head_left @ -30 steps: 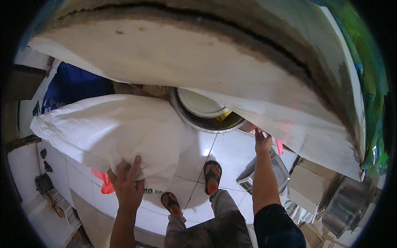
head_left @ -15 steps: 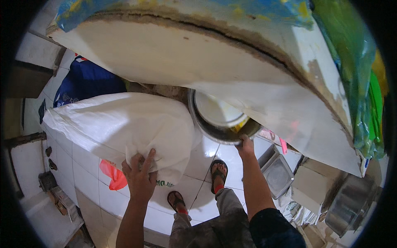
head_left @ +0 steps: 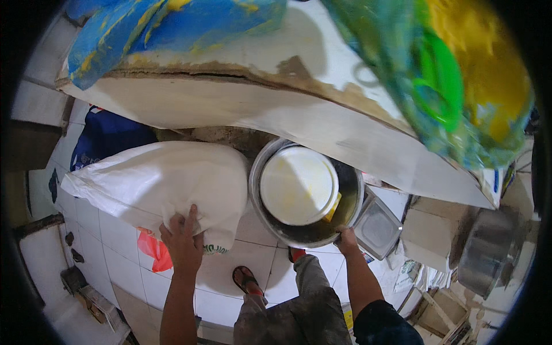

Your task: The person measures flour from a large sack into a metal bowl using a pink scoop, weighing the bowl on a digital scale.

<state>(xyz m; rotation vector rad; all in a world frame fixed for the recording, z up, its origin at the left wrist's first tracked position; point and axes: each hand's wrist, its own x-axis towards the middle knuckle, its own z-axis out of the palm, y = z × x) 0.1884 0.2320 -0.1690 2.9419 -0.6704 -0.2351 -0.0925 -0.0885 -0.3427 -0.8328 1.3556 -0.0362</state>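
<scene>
My left hand (head_left: 183, 233) grips a bunched part of a large white woven sack (head_left: 144, 169) at centre left. My right hand (head_left: 348, 241) is closed on the near right rim of a wide metal basin (head_left: 259, 210). A white round lid or tray (head_left: 296, 181) sits inside the basin, with a yellow item (head_left: 332, 207) showing at its right edge. The basin lies beside the sack, partly out from below a stained white board (head_left: 241, 95).
Blue and green plastic bags (head_left: 172, 29) lie on the board. Around me are a dark blue bag (head_left: 106, 132), red plastic (head_left: 155, 259), a weighing scale (head_left: 376, 224), cardboard (head_left: 425, 233) and a metal pot (head_left: 489, 259). My feet stand on white tiles (head_left: 224, 293).
My right hand has moved from the board's edge onto the basin and drawn it out toward me, showing more of the lid. My left hand stays on the sack.
</scene>
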